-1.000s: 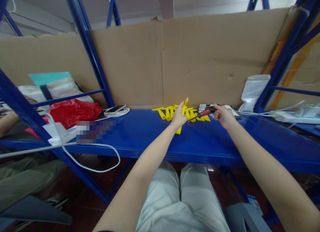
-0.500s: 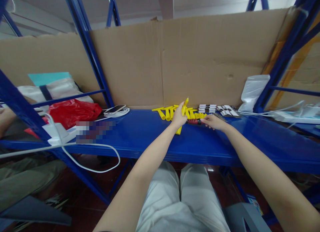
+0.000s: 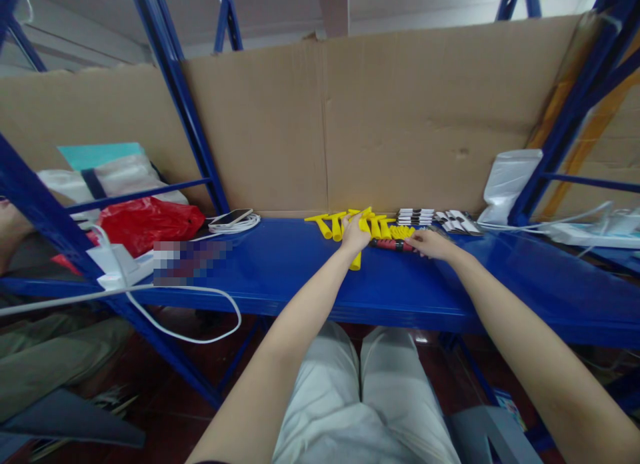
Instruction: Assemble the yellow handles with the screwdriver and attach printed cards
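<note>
My left hand is closed around a yellow T-shaped plastic piece, whose round lower end sticks out below the palm. In my right hand is the end of a red-and-black screwdriver. It lies level and points left at the yellow piece; its tip is hidden beside my left hand. Behind my hands stands a row of similar yellow T-shaped pieces, partly covered by the left hand. Several small yellow parts lie in a heap just beyond the screwdriver.
Black-and-white packets and a white pouch are at the back right of the blue shelf. Leftward lie a phone, a white cable, a power strip and a red bag. Cardboard walls the back. Another person's arm shows far left.
The yellow piece in my left hand has tipped, so its upper bar points less upward and more to the right. The screwdriver and my right hand have shifted slightly right.
</note>
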`<state>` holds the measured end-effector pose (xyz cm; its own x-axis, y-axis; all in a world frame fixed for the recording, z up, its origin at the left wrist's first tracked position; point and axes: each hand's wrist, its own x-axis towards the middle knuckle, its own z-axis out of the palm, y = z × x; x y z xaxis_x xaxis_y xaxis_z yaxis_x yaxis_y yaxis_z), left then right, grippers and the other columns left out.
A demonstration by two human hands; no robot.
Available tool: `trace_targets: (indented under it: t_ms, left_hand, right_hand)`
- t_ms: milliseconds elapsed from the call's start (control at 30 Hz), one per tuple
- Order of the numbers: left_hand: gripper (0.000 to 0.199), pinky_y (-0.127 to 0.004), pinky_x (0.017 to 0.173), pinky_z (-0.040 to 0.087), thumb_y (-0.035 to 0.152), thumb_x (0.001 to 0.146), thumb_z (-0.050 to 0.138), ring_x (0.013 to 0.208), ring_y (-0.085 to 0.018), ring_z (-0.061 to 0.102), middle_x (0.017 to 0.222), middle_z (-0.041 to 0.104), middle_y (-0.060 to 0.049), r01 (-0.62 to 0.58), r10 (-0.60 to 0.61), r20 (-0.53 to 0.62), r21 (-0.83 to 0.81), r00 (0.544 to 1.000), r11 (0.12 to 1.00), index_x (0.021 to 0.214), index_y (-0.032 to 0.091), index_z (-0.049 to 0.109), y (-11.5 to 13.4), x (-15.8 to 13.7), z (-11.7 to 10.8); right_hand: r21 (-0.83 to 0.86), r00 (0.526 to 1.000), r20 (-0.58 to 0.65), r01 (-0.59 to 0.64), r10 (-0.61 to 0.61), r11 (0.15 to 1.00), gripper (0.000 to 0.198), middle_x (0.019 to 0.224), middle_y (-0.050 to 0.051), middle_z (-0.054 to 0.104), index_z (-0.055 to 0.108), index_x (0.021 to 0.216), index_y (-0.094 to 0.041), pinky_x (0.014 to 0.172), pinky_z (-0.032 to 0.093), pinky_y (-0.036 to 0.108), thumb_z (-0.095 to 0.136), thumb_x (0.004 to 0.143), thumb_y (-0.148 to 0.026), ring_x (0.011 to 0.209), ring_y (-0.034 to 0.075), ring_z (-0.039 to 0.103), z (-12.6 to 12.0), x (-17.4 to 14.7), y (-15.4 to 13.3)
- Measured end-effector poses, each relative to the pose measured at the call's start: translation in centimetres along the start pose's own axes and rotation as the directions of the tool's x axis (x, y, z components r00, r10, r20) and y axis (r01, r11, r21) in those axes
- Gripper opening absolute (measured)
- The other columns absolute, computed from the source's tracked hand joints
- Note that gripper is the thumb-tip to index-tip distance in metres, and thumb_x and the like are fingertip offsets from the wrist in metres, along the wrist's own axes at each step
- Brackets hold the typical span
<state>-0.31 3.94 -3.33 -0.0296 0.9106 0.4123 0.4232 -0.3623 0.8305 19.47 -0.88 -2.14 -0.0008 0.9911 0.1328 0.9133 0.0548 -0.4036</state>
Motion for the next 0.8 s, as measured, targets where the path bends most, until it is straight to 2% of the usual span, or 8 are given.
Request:
trace_targets:
  t_ms: [167, 300, 533, 633, 800]
  left_hand:
    - [0.069, -0.032, 0.117, 0.023, -0.002, 0.059, 0.053, 0.139, -0.023, 0.033, 0.150, 0.036, -0.006, 0.033, -0.033, 0.048, 0.000, 0.998, 0.999, 0.124, 0.019, 0.059, 0.1, 0.0, 0.2]
    - [0.068, -0.032, 0.116, 0.024, -0.001, 0.057, 0.054, 0.139, -0.024, 0.033, 0.151, 0.033, -0.010, 0.029, -0.031, 0.089, 0.024, 0.996, 0.999, 0.123, 0.016, 0.060, 0.0, -0.1, 0.4]
    - [0.052, -0.039, 0.115, 0.026, -0.002, 0.060, 0.057, 0.132, -0.027, 0.043, 0.139, 0.047, -0.014, -0.070, 0.067, 0.065, 0.045, 0.996, 0.997, 0.108, 0.013, 0.067, -0.7, 0.5, 0.9]
    - [0.046, -0.041, 0.115, 0.028, -0.001, 0.062, 0.059, 0.128, -0.027, 0.047, 0.134, 0.053, -0.012, -0.107, 0.105, 0.050, 0.048, 0.993, 0.993, 0.103, 0.015, 0.069, -0.7, 0.6, 1.0]
    - [0.037, -0.038, 0.114, 0.029, 0.001, 0.065, 0.062, 0.126, -0.026, 0.049, 0.133, 0.053, -0.014, -0.137, 0.129, 0.078, 0.095, 0.989, 0.986, 0.099, 0.013, 0.071, -0.2, 0.2, 0.8]
  right_hand:
    - [0.002, 1.000, 0.004, 0.009, -0.009, 1.000, 0.022, 0.070, 0.007, 0.067, 0.056, 0.075, -0.015, 0.045, 0.041, 0.017, 0.048, 0.092, -0.026, 0.048, 0.008, 0.055, 0.0, 0.0, 0.0]
    - [-0.001, 1.000, 0.002, 0.020, -0.020, 1.000, 0.023, 0.067, 0.006, 0.067, 0.057, 0.075, -0.015, 0.046, 0.042, 0.017, 0.048, 0.092, -0.028, 0.047, 0.008, 0.055, 0.0, 0.1, 0.1]
    - [-0.001, 1.000, 0.000, 0.025, -0.025, 1.000, 0.022, 0.068, 0.006, 0.067, 0.056, 0.073, -0.015, 0.047, 0.042, 0.018, 0.048, 0.091, -0.026, 0.048, 0.009, 0.056, -0.1, -0.1, 0.0]
    - [0.007, 1.000, 0.000, 0.025, -0.025, 1.000, 0.022, 0.069, 0.006, 0.068, 0.056, 0.073, -0.015, 0.048, 0.043, 0.018, 0.049, 0.091, -0.026, 0.048, 0.009, 0.056, -0.1, -0.2, -0.1]
    - [0.008, 1.000, 0.010, 0.002, -0.002, 1.000, 0.021, 0.069, 0.006, 0.066, 0.057, 0.073, -0.015, 0.050, 0.042, 0.019, 0.049, 0.091, -0.024, 0.048, 0.009, 0.055, -0.2, -0.3, -0.3]
